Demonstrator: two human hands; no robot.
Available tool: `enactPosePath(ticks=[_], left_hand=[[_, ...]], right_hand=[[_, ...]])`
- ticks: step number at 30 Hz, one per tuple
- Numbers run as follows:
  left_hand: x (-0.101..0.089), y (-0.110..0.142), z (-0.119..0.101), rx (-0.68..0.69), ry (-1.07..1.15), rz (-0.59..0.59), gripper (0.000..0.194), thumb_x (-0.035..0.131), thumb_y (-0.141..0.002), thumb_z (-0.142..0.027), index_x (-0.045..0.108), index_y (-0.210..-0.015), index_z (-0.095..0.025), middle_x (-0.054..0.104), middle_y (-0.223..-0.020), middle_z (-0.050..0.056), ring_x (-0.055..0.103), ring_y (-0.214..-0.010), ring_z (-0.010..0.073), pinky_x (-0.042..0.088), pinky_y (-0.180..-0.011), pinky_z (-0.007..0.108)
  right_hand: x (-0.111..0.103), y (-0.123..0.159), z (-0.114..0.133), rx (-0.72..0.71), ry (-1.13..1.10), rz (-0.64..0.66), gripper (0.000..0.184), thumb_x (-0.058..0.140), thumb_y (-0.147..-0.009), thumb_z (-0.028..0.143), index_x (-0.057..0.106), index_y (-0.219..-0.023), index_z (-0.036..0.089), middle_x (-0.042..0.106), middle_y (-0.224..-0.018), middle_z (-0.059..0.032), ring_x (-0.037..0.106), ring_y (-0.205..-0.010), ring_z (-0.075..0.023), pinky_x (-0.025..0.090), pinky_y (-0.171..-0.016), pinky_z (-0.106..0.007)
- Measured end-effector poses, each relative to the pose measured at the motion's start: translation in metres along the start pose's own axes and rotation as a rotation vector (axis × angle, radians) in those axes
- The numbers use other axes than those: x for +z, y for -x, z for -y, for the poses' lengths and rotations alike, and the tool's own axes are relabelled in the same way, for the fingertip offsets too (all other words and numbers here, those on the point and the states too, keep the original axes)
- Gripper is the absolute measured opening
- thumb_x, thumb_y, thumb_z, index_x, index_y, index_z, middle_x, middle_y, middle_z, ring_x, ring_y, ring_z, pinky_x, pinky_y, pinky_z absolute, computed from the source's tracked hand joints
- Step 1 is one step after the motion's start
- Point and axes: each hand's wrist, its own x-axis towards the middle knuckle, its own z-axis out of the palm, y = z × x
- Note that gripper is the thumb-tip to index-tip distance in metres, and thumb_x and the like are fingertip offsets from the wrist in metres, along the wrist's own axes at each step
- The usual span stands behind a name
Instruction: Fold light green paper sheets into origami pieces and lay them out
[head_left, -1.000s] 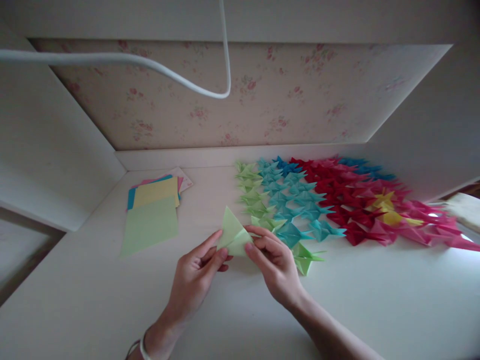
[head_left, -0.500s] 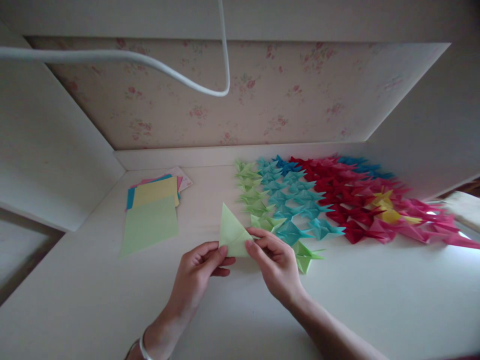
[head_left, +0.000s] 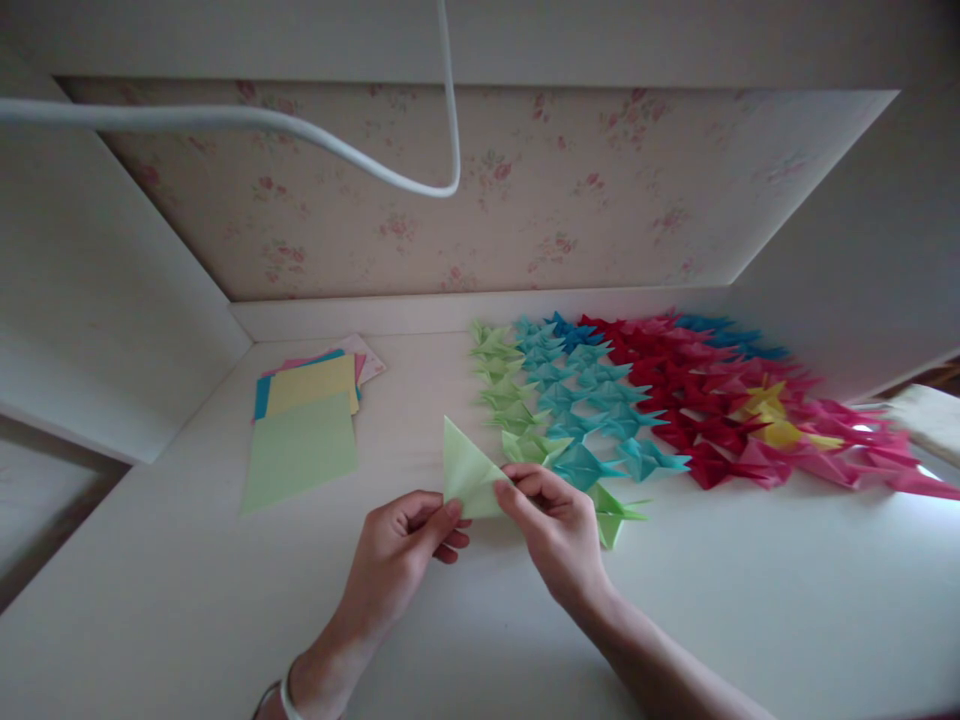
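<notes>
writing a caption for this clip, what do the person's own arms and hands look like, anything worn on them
The left hand has a pale band and a thin dark one at its wrist. The right hand and wrist show nothing worn. Both hands are gloveless, and no sleeves show on the visible forearms.

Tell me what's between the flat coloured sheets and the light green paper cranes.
Bare white tabletop in the head view, except that the held green triangle shows at the near end.

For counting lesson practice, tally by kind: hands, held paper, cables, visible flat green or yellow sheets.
Left hand, right hand: 2
Folded light green paper: 1
White cable: 1
Flat light green paper sheet: 1
Flat yellow paper sheet: 1
Total: 6
</notes>
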Motion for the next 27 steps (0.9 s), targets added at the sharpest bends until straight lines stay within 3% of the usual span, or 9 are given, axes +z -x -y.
enactPosePath(ticks=[5,11,14,20,27], left_hand=[[-0.0006,-0.0016,0.0022,0.021,0.009,-0.001,0.026,0.076,-0.08,-0.04,0.076,-0.075,-0.014,0.077,-0.069,0.005,0.07,-0.064,0.0156,0.055,-0.057,0.02],[-0.0024,-0.0012,0.0021,0.041,-0.013,0.025,0.024,0.076,-0.081,-0.038,0.075,-0.073,-0.015,0.076,-0.066,0.004,0.069,-0.063,0.0148,0.054,-0.059,0.02],[-0.003,-0.0006,0.0024,0.032,-0.021,0.048,0.024,0.075,-0.082,-0.038,0.075,-0.074,-0.015,0.075,-0.066,0.004,0.069,-0.063,0.0148,0.054,-0.059,0.02],[-0.002,-0.001,0.0036,0.039,-0.042,0.057,0.024,0.074,-0.084,-0.039,0.075,-0.078,-0.016,0.076,-0.068,0.004,0.069,-0.064,0.0154,0.055,-0.061,0.021],[-0.0013,-0.0007,0.0089,0.089,-0.157,0.012,0.031,0.064,-0.09,-0.046,0.075,-0.092,-0.017,0.078,-0.075,0.004,0.072,-0.069,0.0187,0.059,-0.066,0.026]], right_hand=[[0.0046,-0.0009,-0.0016,0.131,-0.309,-0.033,0.029,0.084,-0.072,0.025,0.055,-0.076,0.022,0.073,-0.08,0.0013,0.068,-0.072,-0.0147,0.052,-0.065,-0.023],[0.0024,-0.0031,-0.0005,0.191,-0.271,0.019,0.031,0.085,-0.072,0.029,0.07,-0.099,0.022,0.079,-0.096,-0.0042,0.074,-0.08,-0.0173,0.057,-0.071,-0.025],[0.0009,-0.0042,0.0004,0.229,-0.23,0.025,0.029,0.084,-0.072,0.033,0.076,-0.097,0.021,0.08,-0.094,-0.0057,0.074,-0.086,-0.02,0.058,-0.076,-0.028],[0.0004,-0.0042,0.0019,0.216,-0.222,-0.001,0.017,0.085,-0.071,0.032,0.078,-0.084,0.021,0.08,-0.079,-0.0021,0.072,-0.072,-0.0164,0.056,-0.067,-0.024],[-0.0003,-0.0055,-0.0006,0.218,-0.256,-0.066,0.021,0.086,-0.07,0.031,0.078,-0.087,0.021,0.081,-0.082,-0.0029,0.073,-0.076,-0.0172,0.057,-0.07,-0.025]])
